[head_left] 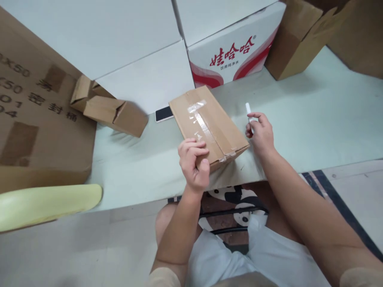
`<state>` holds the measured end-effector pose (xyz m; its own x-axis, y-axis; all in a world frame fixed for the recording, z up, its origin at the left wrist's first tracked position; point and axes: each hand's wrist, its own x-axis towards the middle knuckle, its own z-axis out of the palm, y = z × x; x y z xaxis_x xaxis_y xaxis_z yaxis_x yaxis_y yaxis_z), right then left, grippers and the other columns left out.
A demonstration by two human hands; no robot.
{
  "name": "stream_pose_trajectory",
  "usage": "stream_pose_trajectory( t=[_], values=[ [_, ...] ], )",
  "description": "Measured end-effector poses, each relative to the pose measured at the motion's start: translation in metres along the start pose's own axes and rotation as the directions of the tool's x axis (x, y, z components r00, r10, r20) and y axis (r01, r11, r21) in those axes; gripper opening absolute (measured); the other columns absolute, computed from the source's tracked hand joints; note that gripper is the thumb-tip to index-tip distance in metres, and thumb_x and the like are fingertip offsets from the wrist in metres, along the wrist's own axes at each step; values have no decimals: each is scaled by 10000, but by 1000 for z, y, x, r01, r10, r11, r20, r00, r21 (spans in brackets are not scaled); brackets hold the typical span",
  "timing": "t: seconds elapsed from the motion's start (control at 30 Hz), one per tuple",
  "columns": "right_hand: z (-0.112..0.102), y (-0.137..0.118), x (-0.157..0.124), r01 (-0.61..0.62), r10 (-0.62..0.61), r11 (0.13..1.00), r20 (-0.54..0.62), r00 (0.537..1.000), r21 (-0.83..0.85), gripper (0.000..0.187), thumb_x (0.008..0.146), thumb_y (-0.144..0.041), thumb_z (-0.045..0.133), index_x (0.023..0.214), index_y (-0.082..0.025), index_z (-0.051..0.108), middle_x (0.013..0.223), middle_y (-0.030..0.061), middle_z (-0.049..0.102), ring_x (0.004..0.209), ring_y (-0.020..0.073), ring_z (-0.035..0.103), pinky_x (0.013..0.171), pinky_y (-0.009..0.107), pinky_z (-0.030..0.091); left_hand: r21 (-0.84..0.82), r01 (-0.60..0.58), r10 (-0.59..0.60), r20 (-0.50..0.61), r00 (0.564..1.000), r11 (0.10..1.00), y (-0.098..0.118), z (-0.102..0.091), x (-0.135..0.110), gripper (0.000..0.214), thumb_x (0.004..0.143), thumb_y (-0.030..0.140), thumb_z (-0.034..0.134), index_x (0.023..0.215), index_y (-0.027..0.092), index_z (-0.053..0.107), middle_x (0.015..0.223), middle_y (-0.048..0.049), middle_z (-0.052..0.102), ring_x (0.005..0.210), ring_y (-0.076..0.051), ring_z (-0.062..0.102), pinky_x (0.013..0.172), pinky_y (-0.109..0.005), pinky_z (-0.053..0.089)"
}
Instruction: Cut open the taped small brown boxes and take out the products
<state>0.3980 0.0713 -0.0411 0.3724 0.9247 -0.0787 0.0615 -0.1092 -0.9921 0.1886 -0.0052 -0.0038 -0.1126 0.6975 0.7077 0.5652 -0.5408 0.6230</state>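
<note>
A taped cardboard box (217, 115) lies at a slant on the pale green table top, with torn strips of clear tape along its upper face. At its near left corner is my left hand (194, 163), fingers curled over the edge and closed on it. To the right of the box, my right hand (260, 133) is closed around a slim white pen-shaped tool (247, 107) that points up and away. Whether the tool has a blade or a tip cannot be made out. A phone (164, 114) with a dark screen lies partly behind the box.
White cartons (146, 77) stand along the back, one with red lettering (231, 52). Small brown boxes (116, 115) sit at the left beside a large printed carton (44, 107). An open brown box (293, 40) stands at the back right. A yellow-green rounded edge (50, 203) juts in at the left.
</note>
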Motion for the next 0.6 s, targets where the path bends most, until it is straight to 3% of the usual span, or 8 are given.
stream_pose_trajectory(
  t=[0.07, 0.17, 0.3, 0.43, 0.53, 0.6],
  values=[
    [6, -10, -3, 35, -36, 973, -2, 999, 226, 241, 783, -319, 490, 1020, -282, 516, 694, -49, 514, 640, 165, 568, 641, 299, 445, 2, -47, 47, 16, 999, 999, 12, 2, -6, 193, 893, 382, 510, 843, 270, 658, 891, -69, 737, 993, -292, 651, 959, -547, 536],
    [11, -23, -14, 74, -107, 906, 57, 993, 416, 343, 749, -388, 616, 1058, -308, 489, 855, -36, 642, 892, 177, 709, 795, 316, 548, -71, -109, 112, 38, 993, 992, 28, 3, -16, 170, 909, 342, 518, 868, 275, 669, 889, -60, 738, 953, -269, 650, 914, -512, 548],
    [8, -29, -30, -75, -111, 854, 322, 940, 515, 633, 593, -398, 797, 1113, -337, 443, 1150, -12, 730, 1153, 213, 723, 972, 371, 585, -152, -68, 63, -41, 997, 986, 29, 2, -29, 203, 927, 349, 474, 821, 275, 630, 874, -65, 689, 911, -267, 621, 854, -499, 547],
    [2, -30, -38, -211, -108, 864, 578, 809, 458, 779, 543, -365, 858, 1194, -363, 429, 1428, 37, 684, 1322, 245, 657, 1055, 424, 572, -72, -13, 2, -152, 988, 997, 11, -1, -30, 214, 901, 417, 459, 805, 268, 580, 907, -73, 597, 948, -286, 598, 898, -532, 531],
    [-3, -32, -36, -202, -120, 890, 637, 762, 409, 757, 569, -314, 836, 1207, -370, 431, 1494, 27, 646, 1369, 234, 628, 1077, 424, 559, -83, 35, -51, -205, 977, 996, -15, -7, -14, 169, 864, 417, 513, 927, 279, 588, 1062, -66, 578, 1082, -280, 598, 1013, -522, 507],
    [-6, -35, -35, -198, -119, 903, 665, 738, 382, 718, 589, -295, 807, 1198, -368, 436, 1500, 19, 640, 1379, 232, 623, 1075, 422, 557, -77, 146, -161, -264, 951, 986, -37, -14, 3, 260, 846, 415, 547, 1075, 298, 585, 1202, -68, 565, 1228, -278, 567, 1105, -507, 460]
  ],
)
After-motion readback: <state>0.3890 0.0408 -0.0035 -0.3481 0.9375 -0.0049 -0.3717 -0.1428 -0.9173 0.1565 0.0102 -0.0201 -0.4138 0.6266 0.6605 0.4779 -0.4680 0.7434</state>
